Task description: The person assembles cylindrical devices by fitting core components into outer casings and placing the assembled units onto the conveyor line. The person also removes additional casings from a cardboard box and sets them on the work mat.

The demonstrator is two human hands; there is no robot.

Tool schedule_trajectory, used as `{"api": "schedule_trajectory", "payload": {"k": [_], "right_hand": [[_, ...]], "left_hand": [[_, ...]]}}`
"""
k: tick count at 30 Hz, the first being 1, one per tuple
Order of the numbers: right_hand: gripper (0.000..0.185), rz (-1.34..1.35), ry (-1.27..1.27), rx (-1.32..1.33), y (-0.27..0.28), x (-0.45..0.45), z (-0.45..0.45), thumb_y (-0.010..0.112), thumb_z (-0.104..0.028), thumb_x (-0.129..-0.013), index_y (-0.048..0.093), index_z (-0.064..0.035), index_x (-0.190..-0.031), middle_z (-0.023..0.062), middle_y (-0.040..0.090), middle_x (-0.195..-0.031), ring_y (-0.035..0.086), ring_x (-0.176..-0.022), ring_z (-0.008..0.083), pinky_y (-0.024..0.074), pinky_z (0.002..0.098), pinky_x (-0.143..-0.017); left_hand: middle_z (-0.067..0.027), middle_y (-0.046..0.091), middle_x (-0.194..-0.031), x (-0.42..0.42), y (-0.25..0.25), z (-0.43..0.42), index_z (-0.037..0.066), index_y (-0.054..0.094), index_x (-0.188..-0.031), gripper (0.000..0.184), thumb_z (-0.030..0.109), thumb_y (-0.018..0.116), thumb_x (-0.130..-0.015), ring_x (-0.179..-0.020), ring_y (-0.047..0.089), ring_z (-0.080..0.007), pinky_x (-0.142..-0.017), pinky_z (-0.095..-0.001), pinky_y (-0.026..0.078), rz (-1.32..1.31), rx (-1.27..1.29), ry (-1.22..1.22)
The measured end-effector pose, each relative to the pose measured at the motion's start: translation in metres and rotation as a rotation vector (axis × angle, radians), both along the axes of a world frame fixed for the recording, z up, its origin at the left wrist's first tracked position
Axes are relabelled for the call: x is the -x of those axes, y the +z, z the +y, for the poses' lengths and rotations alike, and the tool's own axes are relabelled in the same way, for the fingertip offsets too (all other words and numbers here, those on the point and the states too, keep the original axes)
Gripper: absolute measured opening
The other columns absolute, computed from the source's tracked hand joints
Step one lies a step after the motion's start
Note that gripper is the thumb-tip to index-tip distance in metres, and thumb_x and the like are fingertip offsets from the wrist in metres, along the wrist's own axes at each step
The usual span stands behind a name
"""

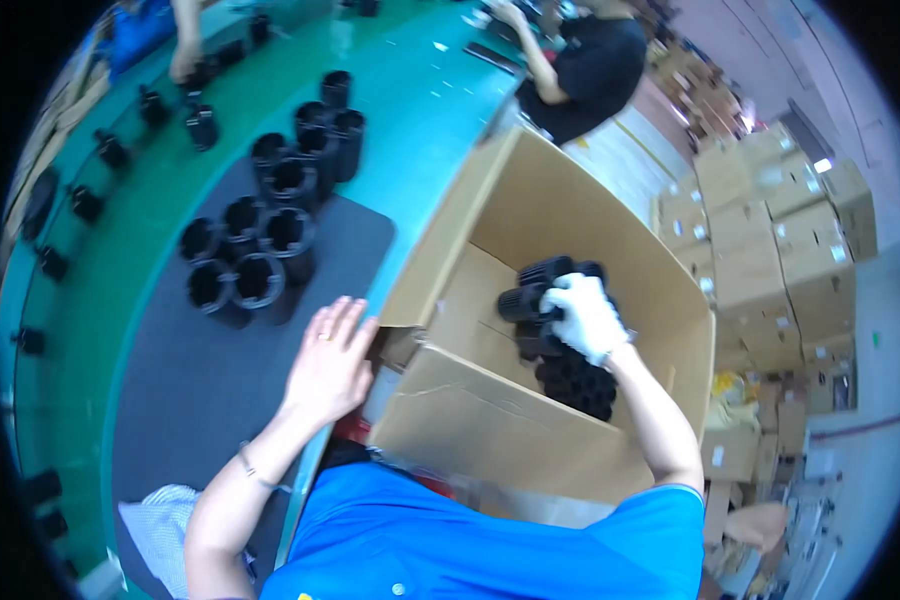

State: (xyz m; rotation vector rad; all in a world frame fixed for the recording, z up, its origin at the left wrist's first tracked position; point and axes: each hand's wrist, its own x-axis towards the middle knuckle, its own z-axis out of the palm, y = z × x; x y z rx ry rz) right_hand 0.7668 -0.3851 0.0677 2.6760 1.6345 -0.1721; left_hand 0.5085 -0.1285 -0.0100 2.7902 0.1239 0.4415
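Observation:
My right hand [585,318], in a white glove, reaches into an open cardboard box [500,420]. Its fingers are closed around black ribbed plastic cylinders [522,304]; how many it grips is partly hidden by the glove. Below it in the box lie several more black cylinders [576,386] in a cluster. My bare left hand [330,360] rests with fingers stretched out at the edge of a dark grey mat [180,400], beside the box's near left corner. Several black cups [257,280] stand upright on the mat, beyond my left hand, with their open tops facing up.
A green worktable [390,165] runs along the left. Small black parts [110,148] sit in a row along its far side, where another person's hand [184,62] reaches in. A person in black [595,75] works beyond the box. Stacked cartons [770,250] stand right; a striped cloth [160,535] lies near.

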Motion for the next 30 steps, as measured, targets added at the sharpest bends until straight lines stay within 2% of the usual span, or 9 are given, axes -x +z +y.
{"api": "schedule_trajectory", "payload": {"k": [3, 5, 8, 11, 12, 13, 18, 24, 30], "right_hand": [[0.033, -0.195, 0.001, -0.144, 0.075, 0.027, 0.032, 0.065, 0.002, -0.053, 0.064, -0.0109, -0.083, 0.0083, 0.057, -0.102, 0.049, -0.097, 0.0321, 0.0405, 0.0374, -0.088], [0.036, -0.320, 0.027, -0.313, 0.112, 0.053, 0.048, 0.064, 0.004, -0.052, 0.064, -0.0088, -0.086, 0.0115, 0.056, -0.109, 0.049, -0.103, 0.0336, 0.0410, 0.0382, -0.090], [0.038, -0.295, 0.155, -0.443, 0.165, 0.110, 0.084, 0.064, 0.007, -0.052, 0.065, -0.0079, -0.087, 0.0132, 0.056, -0.114, 0.052, -0.104, 0.0357, 0.0425, 0.0404, -0.088], [0.030, -0.140, 0.354, -0.529, 0.185, 0.163, 0.121, 0.069, 0.000, -0.054, 0.064, -0.0107, -0.081, 0.0103, 0.052, -0.116, 0.050, -0.105, 0.0342, 0.0396, 0.0426, -0.089], [0.030, -0.100, 0.479, -0.433, 0.188, 0.179, 0.133, 0.070, -0.001, -0.054, 0.064, -0.0114, -0.082, 0.0099, 0.052, -0.115, 0.049, -0.104, 0.0338, 0.0395, 0.0431, -0.088], [0.031, -0.062, 0.600, -0.334, 0.189, 0.194, 0.146, 0.071, -0.003, -0.055, 0.064, -0.0121, -0.083, 0.0095, 0.052, -0.113, 0.049, -0.104, 0.0335, 0.0394, 0.0435, -0.087], [0.029, 0.247, 1.065, -0.059, 0.152, 0.265, 0.239, 0.065, -0.003, -0.066, 0.063, -0.0125, -0.093, 0.0134, 0.050, -0.114, 0.047, -0.095, 0.0346, 0.0504, 0.0389, -0.076], [0.028, 0.076, 1.026, 0.032, 0.073, 0.305, 0.324, 0.064, -0.001, -0.066, 0.066, -0.0117, -0.091, 0.0153, 0.051, -0.113, 0.051, -0.088, 0.0333, 0.0527, 0.0396, -0.074], [0.037, 0.056, 0.876, 0.107, 0.056, 0.297, 0.341, 0.067, -0.001, -0.064, 0.068, -0.0138, -0.099, 0.0159, 0.049, -0.126, 0.052, -0.106, 0.0353, 0.0494, 0.0384, -0.089]], "left_hand": [[-0.0170, 0.048, -0.128, 0.008, -0.014, 0.006, 0.004, 0.053, -0.118, 0.047, 0.013, 0.060, -0.073, -0.121, 0.045, -0.0345, -0.103, -0.0432, 0.035, -0.210, 0.201, -0.055], [-0.0136, 0.053, -0.122, 0.021, -0.022, 0.009, 0.005, 0.056, -0.115, 0.042, 0.006, 0.059, -0.073, -0.107, 0.053, -0.0296, -0.091, -0.0374, 0.043, -0.322, 0.554, -0.043], [-0.0109, 0.057, -0.114, 0.064, -0.003, 0.015, 0.005, 0.057, -0.113, 0.039, -0.001, 0.058, -0.074, -0.095, 0.058, -0.0241, -0.080, -0.0315, 0.046, -0.366, 0.811, 0.117], [-0.0085, 0.059, -0.109, 0.119, 0.011, 0.032, 0.005, 0.057, -0.114, 0.038, -0.003, 0.056, -0.077, -0.095, 0.059, -0.0203, -0.079, -0.0291, 0.047, -0.420, 0.795, 0.260], [-0.0085, 0.059, -0.109, 0.135, 0.012, 0.039, 0.005, 0.057, -0.114, 0.036, -0.003, 0.056, -0.078, -0.097, 0.058, -0.0197, -0.082, -0.0291, 0.047, -0.487, 0.990, 0.367], [-0.0084, 0.060, -0.109, 0.151, 0.015, 0.047, 0.004, 0.057, -0.113, 0.035, -0.003, 0.055, -0.079, -0.099, 0.058, -0.0191, -0.084, -0.0292, 0.048, -0.555, 1.184, 0.469], [-0.0147, 0.057, -0.117, 0.219, 0.033, 0.096, 0.001, 0.053, -0.122, 0.035, 0.009, 0.055, -0.088, -0.110, 0.055, -0.0213, -0.097, -0.0306, 0.041, -0.924, 1.256, 0.615], [-0.0127, 0.045, -0.137, 0.236, 0.031, 0.120, 0.006, 0.040, -0.138, 0.049, 0.032, 0.045, -0.096, -0.125, 0.043, -0.0235, -0.105, -0.0305, 0.030, -0.870, 1.260, 0.559], [-0.0143, 0.038, -0.144, 0.193, 0.004, 0.141, 0.006, 0.034, -0.143, 0.058, 0.041, 0.040, -0.097, -0.132, 0.036, -0.0249, -0.109, -0.0333, 0.026, -0.868, 1.364, 0.514]]}}
